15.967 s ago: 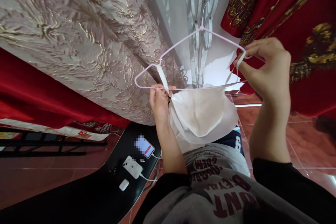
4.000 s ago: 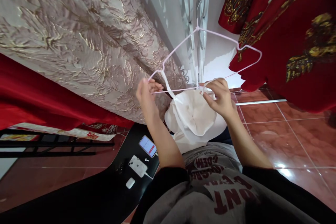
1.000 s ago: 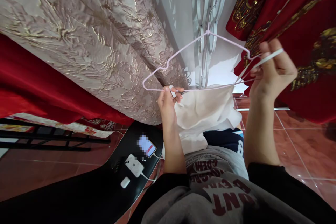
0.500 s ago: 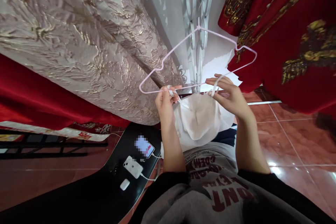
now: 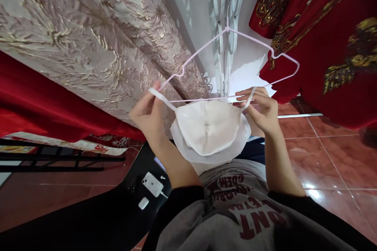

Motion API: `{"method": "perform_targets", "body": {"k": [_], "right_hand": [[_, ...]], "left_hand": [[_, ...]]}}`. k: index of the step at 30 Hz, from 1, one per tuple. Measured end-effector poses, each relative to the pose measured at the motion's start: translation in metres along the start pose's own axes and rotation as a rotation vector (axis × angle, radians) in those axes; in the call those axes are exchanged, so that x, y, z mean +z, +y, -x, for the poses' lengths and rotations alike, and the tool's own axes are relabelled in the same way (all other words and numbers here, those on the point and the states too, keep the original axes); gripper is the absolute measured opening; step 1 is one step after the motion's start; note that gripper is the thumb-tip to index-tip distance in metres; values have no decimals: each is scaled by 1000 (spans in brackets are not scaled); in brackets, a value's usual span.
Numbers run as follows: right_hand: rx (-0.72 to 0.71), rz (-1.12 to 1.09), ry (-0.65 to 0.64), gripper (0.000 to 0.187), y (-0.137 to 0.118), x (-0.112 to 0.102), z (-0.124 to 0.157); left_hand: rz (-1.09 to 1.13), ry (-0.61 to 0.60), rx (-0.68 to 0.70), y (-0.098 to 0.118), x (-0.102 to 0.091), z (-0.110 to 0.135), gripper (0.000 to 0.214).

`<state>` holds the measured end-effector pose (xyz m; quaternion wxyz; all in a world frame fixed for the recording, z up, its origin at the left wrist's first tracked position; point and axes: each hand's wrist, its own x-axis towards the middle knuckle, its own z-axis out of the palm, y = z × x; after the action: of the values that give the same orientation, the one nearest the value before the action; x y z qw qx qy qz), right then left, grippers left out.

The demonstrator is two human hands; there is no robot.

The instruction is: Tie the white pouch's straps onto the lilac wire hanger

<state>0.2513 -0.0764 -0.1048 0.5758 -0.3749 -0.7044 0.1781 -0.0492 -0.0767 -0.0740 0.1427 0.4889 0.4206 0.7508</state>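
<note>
A thin pale pink wire hanger point(image 5: 203, 49) hangs by its hook from a white metal rack point(image 5: 226, 15). Just below its bottom bar I hold a small white garment point(image 5: 209, 129) by its two straps. My left hand point(image 5: 147, 111) pinches the left strap point(image 5: 160, 97) and pulls it out to the left, past the hanger's left end. My right hand point(image 5: 260, 108) has its fingers closed on the right strap point(image 5: 249, 100), close under the bar. The garment sags between the two hands in front of my grey sweatshirt.
A beige and gold brocade dress point(image 5: 88, 35) hangs at the left over red fabric point(image 5: 35, 102). Red gold-embroidered cloth point(image 5: 326, 35) hangs at the right. A black surface point(image 5: 97, 215) at lower left bears a white phone point(image 5: 151, 184) on a cable and an earbud case point(image 5: 143, 203). Red floor tiles point(image 5: 324, 157) lie right.
My left hand has moved left and stretched the left strap out beyond the hanger's end. The garment has spread wider and dropped a little. My right hand stays by the bar.
</note>
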Motion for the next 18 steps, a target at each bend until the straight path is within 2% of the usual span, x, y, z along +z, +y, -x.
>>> {"method": "perform_targets", "body": {"k": [4, 7, 9, 12, 15, 18], "right_hand": [[40, -7, -1, 9, -1, 1, 3], [47, 8, 10, 8, 2, -2, 3], [32, 26, 22, 7, 5, -5, 2], [-4, 64, 51, 7, 7, -7, 1], [-26, 91, 49, 8, 7, -5, 2], [-35, 89, 21, 9, 5, 2, 3]], "left_hand": [[-161, -325, 79, 20, 24, -24, 19], [-263, -467, 108, 27, 38, -29, 17], [-308, -435, 70, 24, 43, -24, 21], [-277, -261, -80, 6, 42, -8, 25], [-71, -91, -303, -17, 39, 13, 31], [242, -14, -493, -29, 44, 36, 43]]}}
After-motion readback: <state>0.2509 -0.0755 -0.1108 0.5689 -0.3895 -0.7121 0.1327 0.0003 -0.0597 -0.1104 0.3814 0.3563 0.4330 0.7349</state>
